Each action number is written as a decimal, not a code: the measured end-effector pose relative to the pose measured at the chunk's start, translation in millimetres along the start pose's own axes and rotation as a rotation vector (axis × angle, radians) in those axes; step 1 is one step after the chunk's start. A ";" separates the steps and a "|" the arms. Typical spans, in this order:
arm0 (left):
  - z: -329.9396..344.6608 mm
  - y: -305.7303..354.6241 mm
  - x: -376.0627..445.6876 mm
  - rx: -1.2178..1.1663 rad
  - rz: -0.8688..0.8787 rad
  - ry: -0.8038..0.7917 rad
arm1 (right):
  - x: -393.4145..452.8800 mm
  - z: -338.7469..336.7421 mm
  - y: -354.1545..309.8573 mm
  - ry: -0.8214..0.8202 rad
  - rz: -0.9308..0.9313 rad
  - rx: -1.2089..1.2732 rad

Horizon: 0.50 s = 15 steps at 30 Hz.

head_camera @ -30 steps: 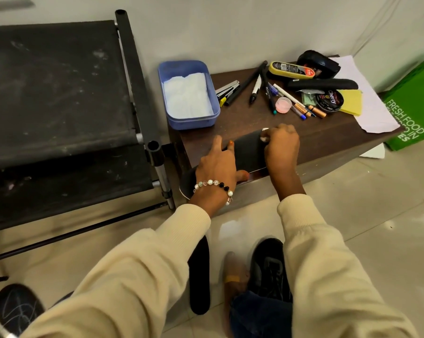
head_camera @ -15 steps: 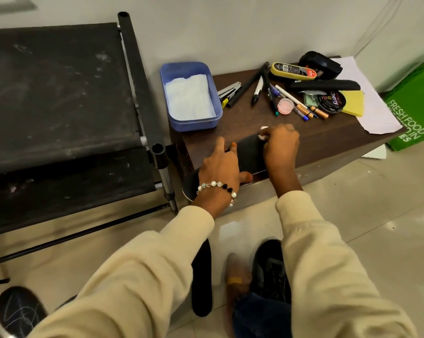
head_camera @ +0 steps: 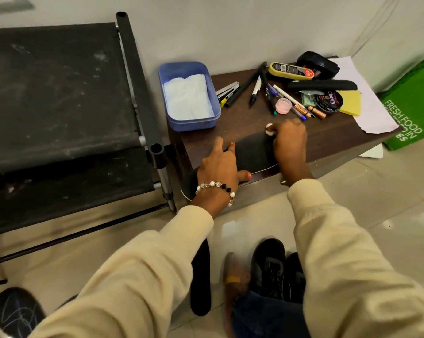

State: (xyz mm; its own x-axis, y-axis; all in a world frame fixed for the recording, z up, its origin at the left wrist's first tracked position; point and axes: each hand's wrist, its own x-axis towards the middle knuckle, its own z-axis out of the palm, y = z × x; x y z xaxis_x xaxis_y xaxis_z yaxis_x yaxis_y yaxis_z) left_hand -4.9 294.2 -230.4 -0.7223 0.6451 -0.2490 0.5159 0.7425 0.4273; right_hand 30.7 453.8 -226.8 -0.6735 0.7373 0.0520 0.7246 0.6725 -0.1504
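Insole [head_camera: 252, 152]: its middle lies under my left hand [head_camera: 218, 167]; its far end under my right hand [head_camera: 290, 142]
White wad [head_camera: 269, 129]: mostly buried in my right fingers [head_camera: 283, 130]; its material I cannot tell
Floor insole [head_camera: 201, 284]: top end behind my left sleeve [head_camera: 157, 264]
Green bag [head_camera: 416, 106]: cut by the right edge; lettering incomplete
My foot [head_camera: 235, 274]: blurred; toes indistinct

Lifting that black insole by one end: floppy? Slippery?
Probably bendy and light: the insole looks thin at its edge. It may slide under rubbing: the left hand presses it flat on the table while the right hand pinches a white pad.
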 end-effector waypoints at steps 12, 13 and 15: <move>-0.5 -2.3 -0.4 -0.009 0.012 -0.007 | -28.9 9.8 -7.0 0.007 -0.203 0.039; -0.9 -2.3 0.1 -0.005 0.012 -0.006 | -22.4 6.8 1.3 0.016 -0.135 0.017; 0.1 -2.1 0.1 -0.005 0.008 0.000 | -14.1 0.7 13.9 0.064 -0.005 0.009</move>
State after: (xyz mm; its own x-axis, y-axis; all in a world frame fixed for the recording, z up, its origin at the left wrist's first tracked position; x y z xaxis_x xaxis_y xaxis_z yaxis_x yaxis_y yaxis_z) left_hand -6.1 292.7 -231.4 -0.7181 0.6510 -0.2459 0.5194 0.7366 0.4332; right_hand 50.1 452.8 -230.3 -0.6659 0.7369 0.1161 0.7200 0.6756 -0.1587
